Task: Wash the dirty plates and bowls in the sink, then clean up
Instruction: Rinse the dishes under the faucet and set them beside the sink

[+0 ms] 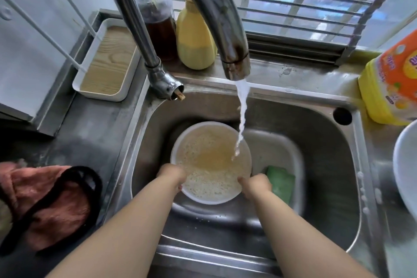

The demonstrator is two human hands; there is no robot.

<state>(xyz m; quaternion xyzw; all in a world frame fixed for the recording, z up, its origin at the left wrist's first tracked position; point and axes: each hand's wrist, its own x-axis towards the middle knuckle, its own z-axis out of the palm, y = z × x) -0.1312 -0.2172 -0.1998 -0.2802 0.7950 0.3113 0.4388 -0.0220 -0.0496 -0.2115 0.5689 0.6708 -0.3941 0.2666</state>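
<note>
A white bowl (211, 162) full of murky brownish water with foam sits in the steel sink (316, 187). Water runs from the tap (234, 61) into the bowl's right side. My left hand (172, 175) grips the bowl's near-left rim, fingers curled over it. On the near-right rim my right hand (255, 185) holds the bowl, thumb on the rim. A green sponge (281, 181) lies in a white basin (286, 149) under and to the right of the bowl.
A yellow dish soap bottle (390, 88) stands at the sink's right edge, with a white plate's edge (404, 165) below it. A brown sauce bottle (158, 18) and a yellow bottle (195, 38) stand behind the tap. A pink cloth (45, 198) lies left; a white tray (108, 61) sits back left.
</note>
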